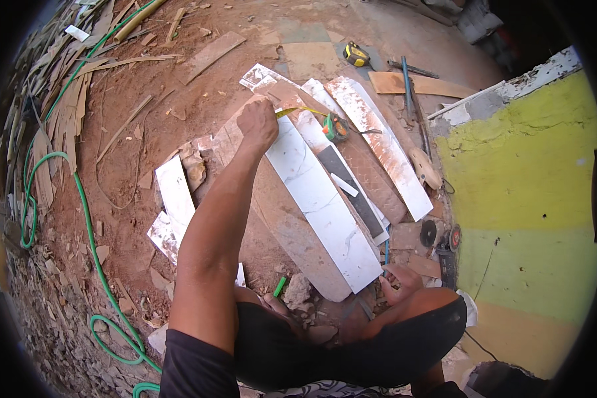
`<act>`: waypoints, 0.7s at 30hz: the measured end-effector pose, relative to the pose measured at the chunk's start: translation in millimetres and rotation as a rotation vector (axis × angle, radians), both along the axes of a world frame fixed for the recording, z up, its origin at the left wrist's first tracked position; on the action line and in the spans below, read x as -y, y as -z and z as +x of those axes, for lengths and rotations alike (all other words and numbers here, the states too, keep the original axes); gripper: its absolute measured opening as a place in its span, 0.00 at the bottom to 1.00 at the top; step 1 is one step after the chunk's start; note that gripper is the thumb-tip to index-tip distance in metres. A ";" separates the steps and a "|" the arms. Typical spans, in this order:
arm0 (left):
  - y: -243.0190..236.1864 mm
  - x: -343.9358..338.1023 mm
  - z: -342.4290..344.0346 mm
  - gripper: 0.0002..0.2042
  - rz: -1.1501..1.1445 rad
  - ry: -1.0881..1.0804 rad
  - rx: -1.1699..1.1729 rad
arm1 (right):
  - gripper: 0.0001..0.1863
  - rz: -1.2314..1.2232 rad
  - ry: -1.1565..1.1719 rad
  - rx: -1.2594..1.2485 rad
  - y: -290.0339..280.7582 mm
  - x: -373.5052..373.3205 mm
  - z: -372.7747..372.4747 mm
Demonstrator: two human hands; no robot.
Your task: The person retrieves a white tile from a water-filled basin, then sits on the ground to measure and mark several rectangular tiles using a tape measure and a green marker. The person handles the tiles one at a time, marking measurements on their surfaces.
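Observation:
My left hand (pixel 259 123) is closed at the far end of a long white marble-patterned tile strip (pixel 322 199). A yellow tape blade (pixel 295 110) runs from its fingers to a green and orange tape measure (pixel 336 128), which lies on the neighbouring tiles. What else the fist may hold is hidden. The strip rests at a slant on a dusty brown board (pixel 298 235), its near end close to my right foot. My right hand is out of sight; only part of that arm shows at the lower edge, below my knee.
More white tile pieces (pixel 385 146) lie right of the strip. An angle grinder (pixel 448 255) stands by the yellow-green wall (pixel 524 179). A yellow and black tape measure (pixel 356 54) lies farther off. A green hose (pixel 89 219) curls along the left over dirt and wood scraps.

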State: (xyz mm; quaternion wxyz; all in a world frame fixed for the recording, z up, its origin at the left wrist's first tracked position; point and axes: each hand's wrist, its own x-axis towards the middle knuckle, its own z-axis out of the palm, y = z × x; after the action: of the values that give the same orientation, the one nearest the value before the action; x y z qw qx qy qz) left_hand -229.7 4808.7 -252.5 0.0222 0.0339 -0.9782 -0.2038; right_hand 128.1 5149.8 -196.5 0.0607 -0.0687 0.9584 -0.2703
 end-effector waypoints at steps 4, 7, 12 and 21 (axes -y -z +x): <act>2.9 6.7 0.4 0.12 0.060 -0.094 -0.004 | 0.13 0.145 -0.060 -0.053 -24.6 -9.7 -48.7; 1.5 7.2 -1.8 0.11 0.067 -0.095 0.046 | 0.10 0.080 0.026 -0.081 -54.1 -16.8 -118.1; 6.7 14.8 -2.0 0.08 0.086 -0.079 0.088 | 0.10 -0.048 0.027 -0.053 -26.2 -43.3 -248.9; 4.4 15.6 -2.4 0.09 0.132 -0.121 0.106 | 0.12 -0.187 0.248 -0.195 116.2 -70.5 -520.2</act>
State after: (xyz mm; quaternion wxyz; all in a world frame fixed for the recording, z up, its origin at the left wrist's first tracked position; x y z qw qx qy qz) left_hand -232.1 4793.1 -257.0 -0.0196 0.1050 -0.9586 -0.2641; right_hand -392.1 5220.3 -312.6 -0.0731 0.0186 0.9315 -0.3558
